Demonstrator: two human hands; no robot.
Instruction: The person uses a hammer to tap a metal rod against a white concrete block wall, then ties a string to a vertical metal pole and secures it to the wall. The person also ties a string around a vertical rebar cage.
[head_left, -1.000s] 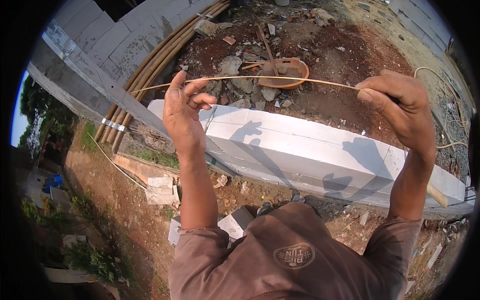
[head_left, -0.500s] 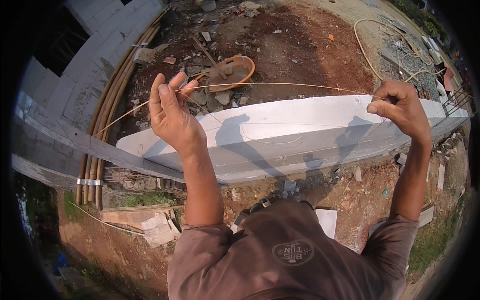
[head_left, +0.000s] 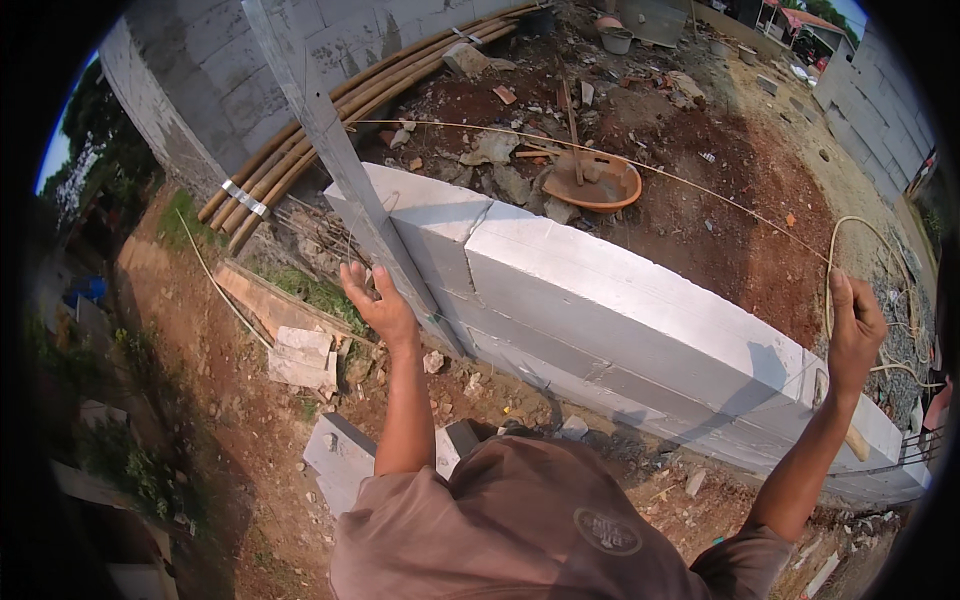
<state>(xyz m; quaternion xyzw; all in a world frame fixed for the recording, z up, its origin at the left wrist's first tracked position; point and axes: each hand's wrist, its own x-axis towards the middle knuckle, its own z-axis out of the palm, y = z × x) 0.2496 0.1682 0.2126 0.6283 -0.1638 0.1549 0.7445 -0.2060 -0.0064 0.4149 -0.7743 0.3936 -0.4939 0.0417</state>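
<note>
Leftward: banded bamboo poles (head_left: 285, 165), partly screened by an upright board (head_left: 328, 130); left hand (head_left: 385, 315), fingers spread, near it; block wall (head_left: 620, 290); orange tub (head_left: 625, 198), stick (head_left: 571, 115) and grey-brown matter (head_left: 600, 188) inside; string (head_left: 730, 200), stretched from board to right hand (head_left: 855, 325), which pinches it.

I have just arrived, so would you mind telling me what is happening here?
A person is standing over a low wall of pale blocks, with the right hand pinching a thin yellowish string. The string stretches from near the grey upright post across to that hand. The left hand is raised near the post, its fingers spread. Beyond the wall, an orange tub sits on rubble-strewn ground, and bamboo poles lie behind the post.
</note>
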